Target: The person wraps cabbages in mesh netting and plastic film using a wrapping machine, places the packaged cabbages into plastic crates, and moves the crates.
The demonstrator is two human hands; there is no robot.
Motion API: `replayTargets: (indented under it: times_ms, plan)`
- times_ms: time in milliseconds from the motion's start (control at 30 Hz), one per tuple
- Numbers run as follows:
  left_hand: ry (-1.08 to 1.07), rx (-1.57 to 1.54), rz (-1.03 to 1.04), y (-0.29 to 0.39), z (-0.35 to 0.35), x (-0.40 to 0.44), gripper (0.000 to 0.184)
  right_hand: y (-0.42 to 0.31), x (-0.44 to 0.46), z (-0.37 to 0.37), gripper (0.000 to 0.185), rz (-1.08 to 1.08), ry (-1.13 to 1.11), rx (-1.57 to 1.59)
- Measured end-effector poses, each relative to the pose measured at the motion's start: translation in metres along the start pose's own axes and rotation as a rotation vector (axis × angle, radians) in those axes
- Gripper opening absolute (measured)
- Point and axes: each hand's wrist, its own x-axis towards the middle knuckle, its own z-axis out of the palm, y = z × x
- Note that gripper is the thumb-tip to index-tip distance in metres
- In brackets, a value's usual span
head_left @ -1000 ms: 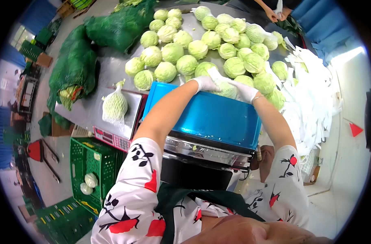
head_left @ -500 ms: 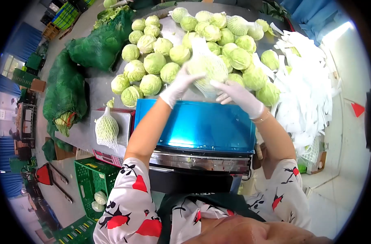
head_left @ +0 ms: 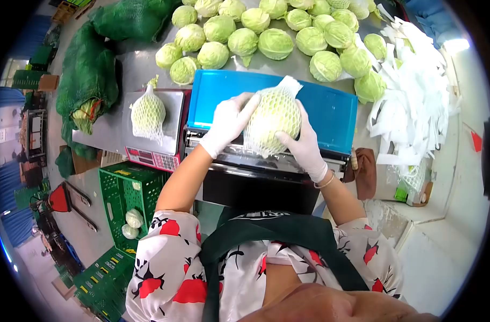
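Between my gloved hands is a cabbage in a white foam net point(head_left: 275, 118), its gathered net end pointing up and away. My left hand point(head_left: 231, 121) grips its left side, and my right hand point(head_left: 305, 142) wraps the right side with the thumb across the front. Both hold it over the near part of a machine with a blue top point(head_left: 328, 115) and a metal front strip. To the left, another netted cabbage point(head_left: 148, 115) rests on the metal pan of a red scale point(head_left: 153, 157).
Several bare cabbages point(head_left: 275, 44) cover the far table. White foam nets point(head_left: 408, 102) are heaped at the right. Green mesh sacks point(head_left: 86, 80) lie at the left. Below the scale stands a green crate point(head_left: 113, 201) with wrapped cabbages point(head_left: 133, 218) inside.
My hands have brought the netted cabbage from above the cabbage pile back toward my body, over the machine. My right hand has closed around its side. The view has tilted down.
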Motion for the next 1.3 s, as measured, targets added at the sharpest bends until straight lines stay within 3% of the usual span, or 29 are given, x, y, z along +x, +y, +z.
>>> replayTargets:
  times_ms: [133,167,233,300,367,433,500,600,633,700,767,800,867,933,967,1000,1033,1100,1167,1233,1300]
  plan:
    - [0.154,-0.426,0.092,-0.034,0.013,-0.011,0.055,-0.026,-0.002,-0.001,0.094,0.183,0.022,0.121]
    - [0.244,-0.392,0.090,-0.043,0.008,-0.022,0.054,-0.015,-0.006,-0.002,0.090,0.156,0.065,0.096]
    - [0.462,0.122,0.175,-0.045,-0.014,-0.065,0.055,-0.012,-0.026,-0.012,0.084,0.163,0.240,0.046]
    - [0.598,0.645,0.239,-0.077,-0.026,-0.103,0.060,-0.008,-0.058,-0.026,0.076,0.012,0.477,-0.477]
    - [0.551,0.827,0.076,-0.100,-0.017,-0.137,0.069,0.000,-0.097,-0.032,0.070,0.041,0.594,-1.028]
    - [0.498,0.689,0.073,-0.116,0.000,-0.144,0.082,0.020,-0.122,-0.018,0.065,0.172,0.575,-1.156]
    - [0.502,0.490,0.040,-0.109,0.014,-0.137,0.075,0.027,-0.133,-0.002,0.063,0.272,0.506,-1.178]
    - [0.483,0.117,0.069,-0.122,0.027,-0.120,0.065,0.050,-0.116,0.001,0.036,0.194,0.488,-0.938]
    - [0.459,-0.050,0.106,-0.127,0.027,-0.117,0.059,0.051,-0.113,-0.002,0.030,0.192,0.510,-0.852]
    - [0.089,-0.568,0.013,-0.114,0.013,-0.127,0.035,0.024,-0.116,-0.018,0.019,0.232,0.378,-0.107]
    - [-0.165,-0.490,0.167,-0.091,-0.013,-0.151,0.026,-0.018,-0.133,-0.033,0.020,0.247,0.244,0.098]
    - [-0.267,-0.320,0.258,-0.083,-0.027,-0.164,0.022,-0.046,-0.146,-0.039,0.019,0.238,0.179,0.039]
    - [-0.395,-0.363,0.287,-0.059,-0.058,-0.191,0.020,-0.101,-0.166,-0.060,0.016,0.360,0.032,-0.037]
    - [-0.535,-0.328,0.371,-0.035,-0.096,-0.206,0.017,-0.116,-0.179,-0.095,0.016,0.037,-0.280,-0.145]
    - [-0.626,-0.420,0.372,-0.012,-0.116,-0.208,0.014,-0.123,-0.175,-0.110,0.018,-0.028,-0.305,0.007]
    - [-0.636,-0.551,0.434,-0.009,-0.128,-0.201,0.020,-0.130,-0.171,-0.123,0.021,-0.090,-0.327,0.161]
    - [-0.643,-0.683,0.497,-0.007,-0.136,-0.190,0.031,-0.104,-0.159,-0.144,0.026,-0.041,-0.178,0.278]
    - [-0.092,-0.954,0.348,0.027,-0.127,-0.152,0.074,-0.051,-0.136,-0.184,0.039,0.003,0.138,0.517]
    - [0.065,-0.662,0.467,0.015,-0.115,-0.075,0.117,-0.154,-0.037,-0.097,0.071,-0.048,0.174,0.119]
    - [-0.039,-0.142,0.426,-0.018,-0.086,-0.026,0.132,-0.087,0.015,-0.086,0.101,-0.240,-0.223,-0.414]
    - [-0.092,0.189,0.641,-0.043,-0.043,-0.002,0.140,-0.049,0.034,-0.051,0.124,-0.434,-0.375,-0.462]
